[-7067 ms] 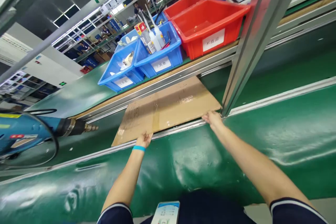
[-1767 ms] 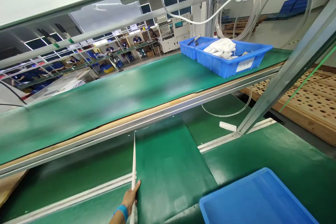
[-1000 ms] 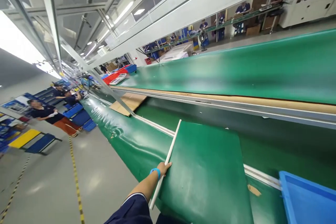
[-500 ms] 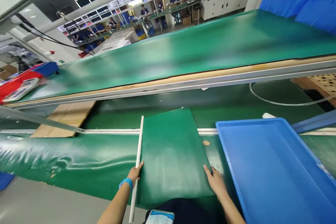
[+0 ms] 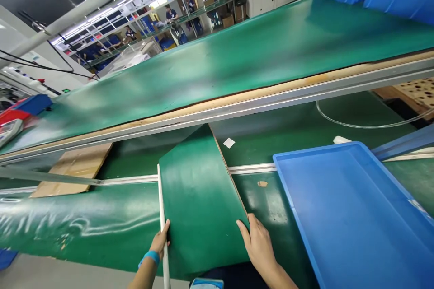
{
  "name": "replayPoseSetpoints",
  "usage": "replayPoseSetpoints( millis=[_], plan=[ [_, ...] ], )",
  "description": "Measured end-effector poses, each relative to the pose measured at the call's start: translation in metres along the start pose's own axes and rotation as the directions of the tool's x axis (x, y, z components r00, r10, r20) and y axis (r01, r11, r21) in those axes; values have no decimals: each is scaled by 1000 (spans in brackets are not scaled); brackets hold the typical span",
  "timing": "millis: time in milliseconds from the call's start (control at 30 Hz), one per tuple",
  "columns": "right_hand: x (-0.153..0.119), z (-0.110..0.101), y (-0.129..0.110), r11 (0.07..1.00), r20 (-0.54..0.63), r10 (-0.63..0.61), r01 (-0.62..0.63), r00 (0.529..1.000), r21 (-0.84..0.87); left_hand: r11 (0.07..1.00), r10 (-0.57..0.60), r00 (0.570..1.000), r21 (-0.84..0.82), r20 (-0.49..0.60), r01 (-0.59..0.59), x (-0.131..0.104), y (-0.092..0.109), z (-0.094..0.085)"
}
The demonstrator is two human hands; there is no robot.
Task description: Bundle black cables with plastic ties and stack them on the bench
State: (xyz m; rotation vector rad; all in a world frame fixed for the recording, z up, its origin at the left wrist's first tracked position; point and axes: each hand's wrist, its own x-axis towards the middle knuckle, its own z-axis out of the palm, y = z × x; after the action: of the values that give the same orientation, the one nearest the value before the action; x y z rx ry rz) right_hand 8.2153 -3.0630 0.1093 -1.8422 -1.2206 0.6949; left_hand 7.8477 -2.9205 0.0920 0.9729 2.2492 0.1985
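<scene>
A green-covered board (image 5: 200, 198) lies across the lower green bench, its far end reaching under the upper shelf. A thin white strip (image 5: 162, 216) runs along its left edge. My left hand (image 5: 159, 243), with a blue wristband, grips that left edge at the strip. My right hand (image 5: 258, 244) holds the board's near right corner, where a brown edge shows. The right side of the board is tilted up a little.
An empty blue tray (image 5: 352, 216) sits just right of my right hand. A cardboard sheet (image 5: 73, 167) lies to the left by a metal post. A small white tag (image 5: 229, 142) and clear tubing (image 5: 366, 122) lie behind. Other people work at far benches.
The board has shifted left and further under the upper shelf, with its right edge lifted. Both hands stay on its near edges. The view has dropped slightly.
</scene>
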Motion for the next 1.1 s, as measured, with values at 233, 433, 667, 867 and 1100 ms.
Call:
replayPoseSetpoints(
  millis=[233,433,667,867,1100],
  plan=[
    [68,25,9,999,44,32,-31,999,-27,995,-45,997,-86,-67,39,54,63,-21],
    [163,41,24,978,59,187,-180,981,-108,1000,24,997,-4,-74,-24,113,155,-6],
    [218,71,11,922,68,360,-344,931,-177,981,84,995,180,-53,-73,166,226,-11],
    [228,109,-5,899,115,419,-394,901,-190,928,93,994,365,-52,-68,195,242,-34],
    [230,128,-11,898,191,403,-346,895,-272,853,278,952,488,-126,-185,197,235,-22]
  ],
)
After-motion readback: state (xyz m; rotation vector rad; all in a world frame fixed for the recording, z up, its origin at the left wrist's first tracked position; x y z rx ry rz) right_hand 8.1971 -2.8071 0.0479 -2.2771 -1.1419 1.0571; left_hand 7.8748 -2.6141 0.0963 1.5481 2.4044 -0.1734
